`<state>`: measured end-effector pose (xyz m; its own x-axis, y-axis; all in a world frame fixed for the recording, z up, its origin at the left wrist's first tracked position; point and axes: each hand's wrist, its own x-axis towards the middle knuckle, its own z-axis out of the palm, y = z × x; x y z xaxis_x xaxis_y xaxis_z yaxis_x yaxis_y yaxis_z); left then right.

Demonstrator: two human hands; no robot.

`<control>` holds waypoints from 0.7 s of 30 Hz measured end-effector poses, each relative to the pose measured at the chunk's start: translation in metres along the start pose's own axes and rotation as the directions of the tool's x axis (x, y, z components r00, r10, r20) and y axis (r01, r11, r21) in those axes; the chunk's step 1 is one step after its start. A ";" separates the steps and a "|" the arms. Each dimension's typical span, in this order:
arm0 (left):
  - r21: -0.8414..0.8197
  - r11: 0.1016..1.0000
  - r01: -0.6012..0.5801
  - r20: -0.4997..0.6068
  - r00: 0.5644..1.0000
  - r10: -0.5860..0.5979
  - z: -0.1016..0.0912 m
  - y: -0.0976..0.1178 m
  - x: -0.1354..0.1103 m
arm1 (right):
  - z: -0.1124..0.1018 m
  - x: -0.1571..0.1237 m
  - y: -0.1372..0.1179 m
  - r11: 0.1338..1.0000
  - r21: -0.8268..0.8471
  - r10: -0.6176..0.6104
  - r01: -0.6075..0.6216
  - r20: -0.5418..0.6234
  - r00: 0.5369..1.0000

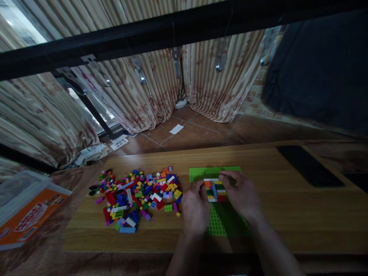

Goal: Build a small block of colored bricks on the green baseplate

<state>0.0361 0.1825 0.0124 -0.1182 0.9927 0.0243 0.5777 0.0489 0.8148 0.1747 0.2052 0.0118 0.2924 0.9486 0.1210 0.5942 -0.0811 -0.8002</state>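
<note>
A small block of joined toy bricks (214,190), with white, orange, blue, yellow, green and red parts, is over the green baseplate (217,222). My left hand (196,207) grips its left side, the fingers curled in at the edge. At the block's upper right, my right hand (240,191) has its thumb and fingers closed together at the edge. Whether a separate small piece sits in those right fingers is too small to tell. Part of the baseplate is hidden under my hands and forearms.
Loose coloured bricks (138,195) lie in a wide pile left of the baseplate on the wooden table (267,226). A black phone-like slab (310,165) rests at the right. Beyond the table's left end stands a clear tub with an orange label (34,218).
</note>
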 end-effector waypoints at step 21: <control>0.165 0.986 -0.028 0.033 0.999 0.023 0.001 0.013 -0.007 | 0.027 -0.007 -0.003 0.995 -0.075 -0.061 0.061 0.004 0.998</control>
<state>0.0450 0.1766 0.0223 -0.0783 0.9966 0.0241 0.7061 0.0384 0.7071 0.1509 0.2068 -0.0026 0.2526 0.9531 0.1669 0.6654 -0.0459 -0.7451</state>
